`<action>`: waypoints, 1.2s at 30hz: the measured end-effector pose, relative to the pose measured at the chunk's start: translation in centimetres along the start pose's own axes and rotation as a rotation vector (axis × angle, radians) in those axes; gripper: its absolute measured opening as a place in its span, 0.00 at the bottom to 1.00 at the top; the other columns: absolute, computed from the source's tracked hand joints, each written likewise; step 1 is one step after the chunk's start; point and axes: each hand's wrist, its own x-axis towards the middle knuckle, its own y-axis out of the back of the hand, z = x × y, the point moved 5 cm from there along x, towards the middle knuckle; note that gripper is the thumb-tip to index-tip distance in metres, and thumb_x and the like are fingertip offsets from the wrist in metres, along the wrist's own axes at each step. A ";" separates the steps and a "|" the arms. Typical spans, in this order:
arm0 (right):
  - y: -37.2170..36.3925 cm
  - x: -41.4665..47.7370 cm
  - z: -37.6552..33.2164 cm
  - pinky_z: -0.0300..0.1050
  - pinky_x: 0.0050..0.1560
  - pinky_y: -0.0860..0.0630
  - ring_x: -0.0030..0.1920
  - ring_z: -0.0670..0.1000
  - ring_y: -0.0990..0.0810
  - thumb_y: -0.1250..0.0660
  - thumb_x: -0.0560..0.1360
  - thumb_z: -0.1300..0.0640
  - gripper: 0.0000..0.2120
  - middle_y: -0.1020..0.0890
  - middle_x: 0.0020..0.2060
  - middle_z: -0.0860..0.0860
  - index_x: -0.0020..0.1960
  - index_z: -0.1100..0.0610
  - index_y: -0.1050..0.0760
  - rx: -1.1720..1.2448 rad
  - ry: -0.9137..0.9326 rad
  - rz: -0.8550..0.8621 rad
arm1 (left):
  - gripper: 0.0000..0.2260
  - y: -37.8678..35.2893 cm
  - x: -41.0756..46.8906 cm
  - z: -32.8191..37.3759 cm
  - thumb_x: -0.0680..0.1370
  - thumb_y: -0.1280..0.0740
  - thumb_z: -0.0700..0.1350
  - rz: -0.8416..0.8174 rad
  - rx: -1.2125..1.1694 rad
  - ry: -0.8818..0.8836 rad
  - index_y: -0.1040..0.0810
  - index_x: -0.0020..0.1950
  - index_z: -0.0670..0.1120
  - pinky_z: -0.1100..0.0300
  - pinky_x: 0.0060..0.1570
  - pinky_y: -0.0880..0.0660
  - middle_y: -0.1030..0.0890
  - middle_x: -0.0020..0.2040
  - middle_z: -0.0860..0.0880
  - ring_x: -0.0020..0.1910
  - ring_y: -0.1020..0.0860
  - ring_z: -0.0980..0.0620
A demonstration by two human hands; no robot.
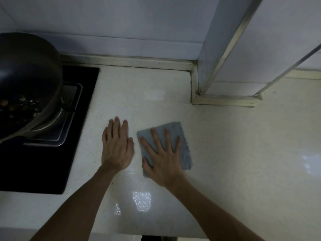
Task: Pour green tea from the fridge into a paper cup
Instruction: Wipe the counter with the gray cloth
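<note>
My right hand [160, 154] lies flat with spread fingers on a folded grey-blue cloth [185, 150] on the pale speckled countertop [225, 153]. My left hand [117, 147] rests palm down on the bare countertop just left of the cloth, fingers together and holding nothing. No tea bottle, fridge or paper cup is in view.
A black glass hob [43, 162] fills the left side, with a dark wok [26, 80] holding food on its burner. A tiled wall runs along the back. A tiled pillar with metal edging [225, 66] juts onto the counter at the back right. The counter's front edge is near the bottom.
</note>
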 end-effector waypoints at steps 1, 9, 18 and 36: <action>-0.2 -1.5 0.3 0.76 0.70 0.58 0.78 0.64 0.59 0.50 0.79 0.36 0.33 0.54 0.80 0.53 0.80 0.44 0.53 0.004 0.002 0.004 | 0.29 0.0 0.0 0.0 0.78 0.49 0.52 -0.001 -0.001 0.001 0.44 0.77 0.41 0.42 0.74 0.48 0.46 0.77 0.37 0.77 0.49 0.39; 0.6 -10.7 9.0 0.77 0.70 0.53 0.79 0.60 0.57 0.49 0.78 0.34 0.33 0.52 0.80 0.50 0.80 0.42 0.51 0.023 -0.183 -0.008 | 0.30 0.1 0.0 0.1 0.77 0.51 0.53 0.002 -0.011 0.000 0.44 0.77 0.40 0.42 0.74 0.48 0.46 0.77 0.36 0.77 0.49 0.38; 3.6 -2.7 17.2 0.75 0.70 0.65 0.76 0.58 0.71 0.65 0.70 0.28 0.36 0.68 0.78 0.48 0.74 0.36 0.73 0.051 -0.459 -0.024 | 0.30 -0.1 0.1 0.1 0.77 0.49 0.53 0.008 0.025 0.010 0.44 0.77 0.40 0.43 0.74 0.49 0.45 0.77 0.36 0.77 0.49 0.39; -0.6 -5.3 -0.4 0.75 0.69 0.52 0.78 0.65 0.54 0.47 0.77 0.36 0.33 0.50 0.80 0.54 0.80 0.45 0.48 0.057 -0.120 0.035 | 0.29 -0.3 0.0 0.1 0.79 0.51 0.53 0.005 0.048 -0.005 0.46 0.77 0.40 0.42 0.74 0.48 0.46 0.77 0.35 0.77 0.49 0.38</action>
